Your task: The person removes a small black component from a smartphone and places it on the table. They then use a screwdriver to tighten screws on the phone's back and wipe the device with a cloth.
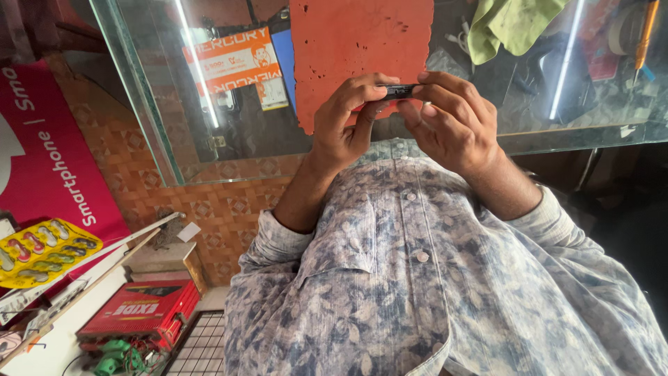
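While both hands pinch it from either end, the small black part sits raised above the glass worktop, just over the orange mat. The left hand and right hand have fingers clenched on it. Work on it looks mid-way; nothing is set down yet, and its details are too small to tell.

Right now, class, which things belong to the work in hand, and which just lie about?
In hand: small black part, left hand, right hand, orange mat.
Lying about: green cloth, red box, yellow card.
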